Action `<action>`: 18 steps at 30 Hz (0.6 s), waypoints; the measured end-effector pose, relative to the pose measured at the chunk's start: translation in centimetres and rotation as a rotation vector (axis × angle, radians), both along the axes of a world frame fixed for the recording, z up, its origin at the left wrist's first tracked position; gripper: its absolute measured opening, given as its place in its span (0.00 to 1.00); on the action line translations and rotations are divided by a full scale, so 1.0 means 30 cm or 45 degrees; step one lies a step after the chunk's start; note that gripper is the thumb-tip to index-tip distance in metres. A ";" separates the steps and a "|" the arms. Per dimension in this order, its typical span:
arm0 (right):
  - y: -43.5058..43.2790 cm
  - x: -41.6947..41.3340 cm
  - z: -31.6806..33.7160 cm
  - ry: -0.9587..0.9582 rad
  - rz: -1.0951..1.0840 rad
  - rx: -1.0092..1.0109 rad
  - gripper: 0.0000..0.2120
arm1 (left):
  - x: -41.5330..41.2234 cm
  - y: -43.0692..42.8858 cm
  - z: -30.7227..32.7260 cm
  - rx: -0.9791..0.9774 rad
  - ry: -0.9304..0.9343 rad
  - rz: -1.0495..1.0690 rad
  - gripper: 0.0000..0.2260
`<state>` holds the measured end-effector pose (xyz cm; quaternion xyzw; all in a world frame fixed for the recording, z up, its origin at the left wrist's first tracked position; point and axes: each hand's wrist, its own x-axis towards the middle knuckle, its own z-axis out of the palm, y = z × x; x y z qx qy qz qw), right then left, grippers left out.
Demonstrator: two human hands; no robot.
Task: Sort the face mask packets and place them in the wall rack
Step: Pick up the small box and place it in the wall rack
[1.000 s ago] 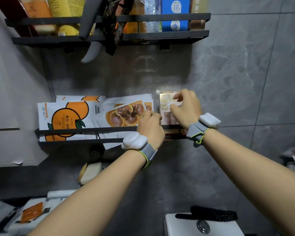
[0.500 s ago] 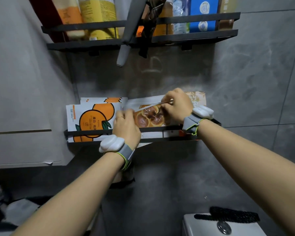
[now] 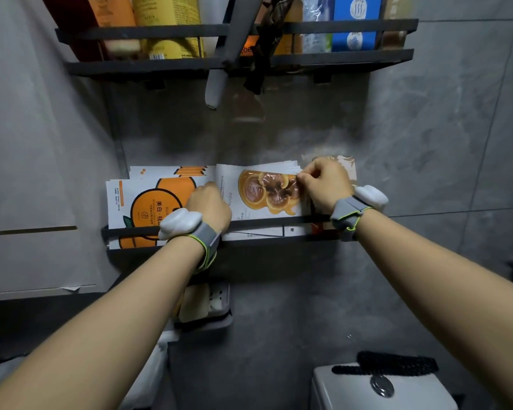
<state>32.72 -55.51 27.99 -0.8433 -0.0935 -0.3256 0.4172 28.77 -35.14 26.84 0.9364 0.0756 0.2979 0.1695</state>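
Observation:
The black lower wall rack (image 3: 267, 223) holds face mask packets standing upright. White packets with an orange fruit print (image 3: 148, 199) fill its left part. A stack of white packets with a brown mushroom print (image 3: 267, 190) stands in the middle. A pale gold packet (image 3: 348, 167) shows behind my right hand. My left hand (image 3: 209, 207) grips the left edge of the mushroom stack. My right hand (image 3: 323, 184) pinches that stack's upper right edge.
An upper black rack (image 3: 353, 57) carries bottles, a blue box and a hanging grey tool (image 3: 219, 81). A soap dish with soap (image 3: 203, 306) hangs below the lower rack. A white toilet tank with a black hair band (image 3: 394, 363) sits at lower right. Grey tiled wall all around.
The mushroom packets have gone from tilted to upright and squared in the rack. My left hand has shifted to their left edge and my right hand has moved to their top right corner.

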 end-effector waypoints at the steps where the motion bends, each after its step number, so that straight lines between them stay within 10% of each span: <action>1: 0.001 0.002 0.002 0.009 -0.019 -0.045 0.04 | 0.001 -0.001 -0.009 0.018 0.026 -0.002 0.11; 18: -0.005 -0.019 -0.012 0.158 -0.292 -0.254 0.16 | 0.017 -0.006 -0.042 0.252 0.141 0.007 0.03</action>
